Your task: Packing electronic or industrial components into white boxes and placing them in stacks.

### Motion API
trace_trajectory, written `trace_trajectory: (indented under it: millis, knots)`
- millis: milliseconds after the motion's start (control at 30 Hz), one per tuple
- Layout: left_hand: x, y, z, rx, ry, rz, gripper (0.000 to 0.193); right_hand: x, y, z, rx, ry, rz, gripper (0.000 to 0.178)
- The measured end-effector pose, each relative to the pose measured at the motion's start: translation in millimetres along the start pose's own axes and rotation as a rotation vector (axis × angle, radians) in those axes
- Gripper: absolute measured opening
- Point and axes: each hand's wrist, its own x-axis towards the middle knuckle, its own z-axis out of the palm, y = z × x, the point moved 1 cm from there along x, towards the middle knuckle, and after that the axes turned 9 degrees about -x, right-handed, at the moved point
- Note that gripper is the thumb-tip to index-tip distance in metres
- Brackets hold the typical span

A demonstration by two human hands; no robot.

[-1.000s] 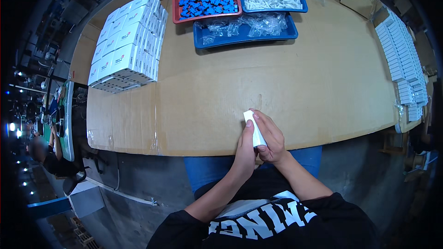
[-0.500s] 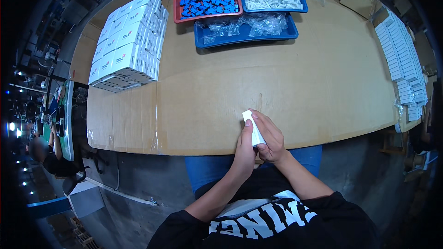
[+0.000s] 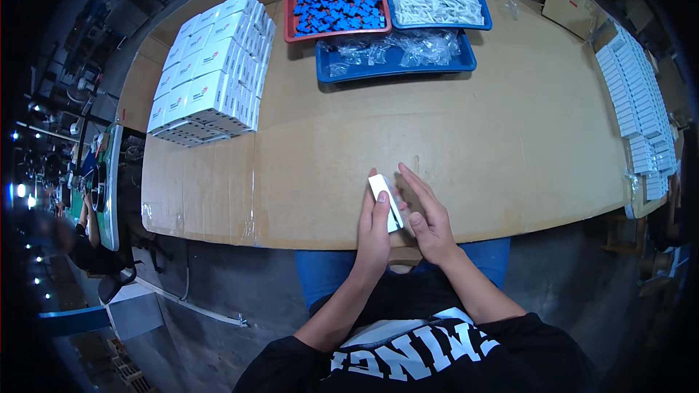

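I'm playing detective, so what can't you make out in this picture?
All in the head view:
- White box, left side: hidden by the left hand.
- Red tray and upper blue tray, far ends: cut off by the top edge.
- Lower blue tray, back: covered by the trays above.
- Blue pieces, exact shapes: too small, heaped together.

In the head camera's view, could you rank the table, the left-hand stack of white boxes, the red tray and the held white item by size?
Largest to smallest:
1. table
2. stack of white boxes
3. red tray, cut off at the top edge
4. white item, partly covered by the left hand
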Motion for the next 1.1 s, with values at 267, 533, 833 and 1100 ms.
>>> trace_trajectory:
  millis: [267,533,833,1100]
  knots:
    - [2,9,-2,0.339,-0.083,0.398,0.062,-4,-19,12,0.068,-0.165,0.092,0.052]
    - [-2,6,1,0.278,-0.118,0.441,0.061,-10,-22,15,-0.013,-0.078,-0.026,0.050]
    - [-6,-3,1,0.235,-0.130,0.536,0.065,-11,-24,13,-0.146,-0.039,-0.174,0.045]
    - [-8,-3,2,0.263,-0.125,0.507,0.092,-16,-23,15,-0.168,-0.012,-0.185,0.044]
